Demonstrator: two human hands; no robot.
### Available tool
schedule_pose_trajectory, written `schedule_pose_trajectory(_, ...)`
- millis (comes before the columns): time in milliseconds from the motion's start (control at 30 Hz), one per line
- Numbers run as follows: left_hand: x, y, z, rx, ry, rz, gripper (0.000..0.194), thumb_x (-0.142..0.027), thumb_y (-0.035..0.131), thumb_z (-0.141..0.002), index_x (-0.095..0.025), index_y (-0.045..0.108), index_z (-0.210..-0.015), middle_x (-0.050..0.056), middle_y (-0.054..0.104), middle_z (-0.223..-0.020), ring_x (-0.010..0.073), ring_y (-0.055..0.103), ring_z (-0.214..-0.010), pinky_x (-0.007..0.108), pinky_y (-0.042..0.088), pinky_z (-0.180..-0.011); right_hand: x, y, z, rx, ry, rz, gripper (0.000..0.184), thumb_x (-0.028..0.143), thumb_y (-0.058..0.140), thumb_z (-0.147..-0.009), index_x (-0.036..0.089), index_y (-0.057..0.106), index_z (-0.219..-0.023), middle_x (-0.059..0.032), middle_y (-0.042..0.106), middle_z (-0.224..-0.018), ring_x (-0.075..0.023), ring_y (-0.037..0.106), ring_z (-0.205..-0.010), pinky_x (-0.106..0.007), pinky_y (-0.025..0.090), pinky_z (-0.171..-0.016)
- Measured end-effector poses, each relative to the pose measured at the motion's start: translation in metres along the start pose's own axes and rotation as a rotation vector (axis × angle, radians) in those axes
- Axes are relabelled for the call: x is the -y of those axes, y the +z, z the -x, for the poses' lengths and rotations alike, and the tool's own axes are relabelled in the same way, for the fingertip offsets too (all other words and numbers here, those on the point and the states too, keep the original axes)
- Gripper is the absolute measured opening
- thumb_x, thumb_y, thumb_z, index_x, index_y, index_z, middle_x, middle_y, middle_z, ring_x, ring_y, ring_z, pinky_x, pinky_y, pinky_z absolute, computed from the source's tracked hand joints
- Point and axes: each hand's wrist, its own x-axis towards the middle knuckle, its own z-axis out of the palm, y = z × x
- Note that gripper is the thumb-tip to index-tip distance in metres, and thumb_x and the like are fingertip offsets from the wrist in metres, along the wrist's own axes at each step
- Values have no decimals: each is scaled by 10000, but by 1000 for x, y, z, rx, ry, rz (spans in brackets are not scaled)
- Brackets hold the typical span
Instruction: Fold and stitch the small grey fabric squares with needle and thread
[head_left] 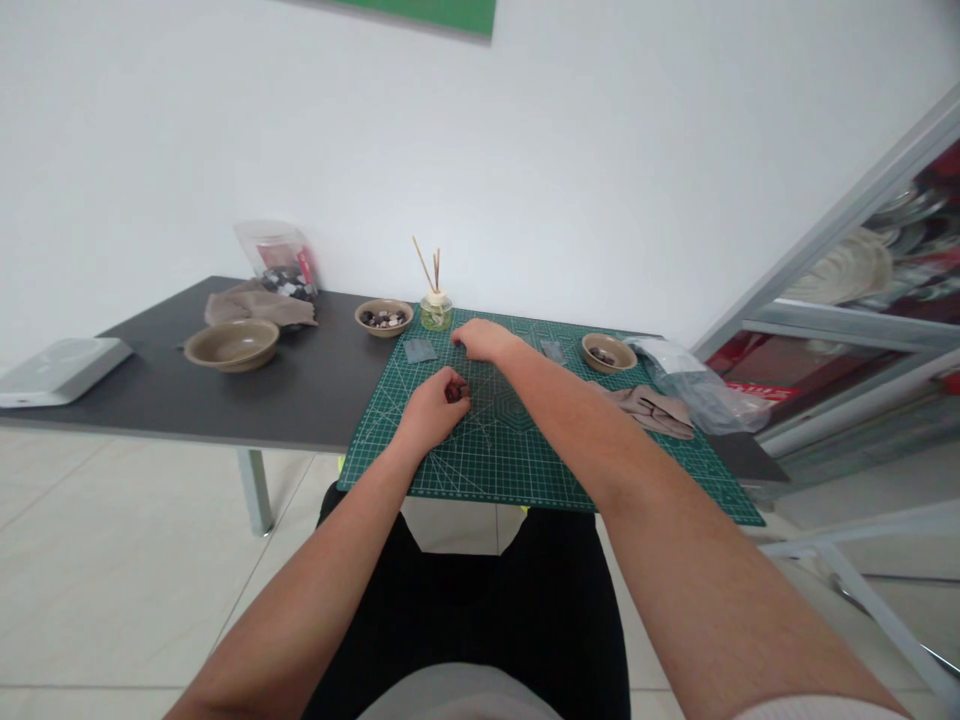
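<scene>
"What am I dealing with over there?"

"I see a white wall behind everything, then a dark table with a green cutting mat on its right part. A metal-framed cabinet stands right of the mat."

"And around the mat?"

"A clear plastic bag at its right edge, a brown cloth on its right side, partly hidden from me by the right forearm. A wide bowl sits well left of the mat, a pebble bowl beside its far left corner, and a reed diffuser on that corner."

"Fingers?"

"My right hand is over the mat's far middle, fingers bent down; I can't tell whether they hold anything. One grey packet lies on the mat just left of them, another packet to their right. My left hand is nearer the mat's front, fingers curled narrow towards the thumb; whether they grip anything, I can't tell."
</scene>
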Motion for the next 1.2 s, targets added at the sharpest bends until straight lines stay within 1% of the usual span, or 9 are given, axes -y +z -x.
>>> schedule_pose_trajectory(167, -1, 0, 0, -12, -7, -19, 106, -215, 587, -741, -222, 567, -845, -41, 561, -697, 142, 519, -651, 275, 380, -627, 7, -6, 3, -78, 112, -79, 267, 87, 560, -817, 141, 745, -1002, -156, 738, -1042, -266, 685, -1012, -308, 505, -862)
schedule_pose_trajectory(367, -1, 0, 0, -20, -8, -4, 104, -223, 579, -743, -223, 552, -843, -42, 543, -681, 145, 515, -643, 276, 373, -623, 6, -18, 23, -385, 218, -353, 344, 150, 563, -812, 120, 699, -1127, -116, 704, -1176, -234, 631, -1131, -303, 444, -1006)
schedule_pose_trajectory(433, 1, 0, -1, -22, 8, -4, 112, -228, 573, -746, -227, 547, -855, -43, 536, -679, 146, 511, -640, 276, 373, -627, 5, -18, 38, -432, 281, -521, 411, 166, 578, -789, 118, 662, -1188, -102, 698, -1192, -225, 638, -1116, -306, 461, -990)
schedule_pose_trajectory(500, 2, 0, -2, -17, 24, -11, 125, -220, 569, -739, -232, 544, -861, -45, 531, -681, 147, 509, -643, 276, 376, -639, 5, -14, 55, -428, 317, -707, 433, 133, 515, -792, 134, 638, -1206, -84, 712, -1149, -203, 674, -1033, -313, 502, -930)
schedule_pose_trajectory(567, 4, 0, -3, -17, 19, -12, 118, -220, 560, -741, -235, 543, -857, -45, 520, -676, 148, 512, -652, 274, 375, -642, 6, -7, 73, -501, 294, -820, 435, 127, 482, -803, 143, 618, -1216, -90, 694, -1179, -188, 679, -1028, -313, 510, -926)
schedule_pose_trajectory(733, 4, 0, -5, -28, 15, -41, 42, -248, 515, -795, -238, 535, -830, -44, 515, -677, 148, 511, -662, 275, 373, -646, 20, 20, 120, -687, 330, -837, 404, 215, 426, -914, 204, 529, -1304, -104, 658, -1240, -181, 648, -1114, -337, 521, -944)
schedule_pose_trajectory(867, 4, -1, -6, -18, 16, -100, 67, -249, 535, -792, -236, 546, -856, -40, 545, -698, 149, 528, -671, 277, 372, -642, 36, 42, 143, -619, 320, -920, 409, 203, 512, -878, 220, 532, -1286, -96, 652, -1244, -171, 655, -1094, -319, 530, -927)
schedule_pose_trajectory(1033, 5, -1, -7, -2, 18, -124, 140, -268, 554, -783, -230, 588, -914, -28, 580, -723, 159, 546, -677, 286, 390, -651, 40, 55, 148, -488, 351, -1076, 523, 147, 649, -754, 216, 544, -1261, -59, 716, -1065, -165, 690, -911, -321, 551, -846)
schedule_pose_trajectory(1200, 4, -1, -7, -5, -13, -103, 136, -293, 587, -768, -213, 612, -875, -10, 621, -743, 166, 570, -700, 295, 414, -676, 39, 54, 147, -623, 359, -1110, 355, 223, 608, -806, 210, 607, -1160, -54, 714, -1030, -170, 679, -923, -320, 534, -854)
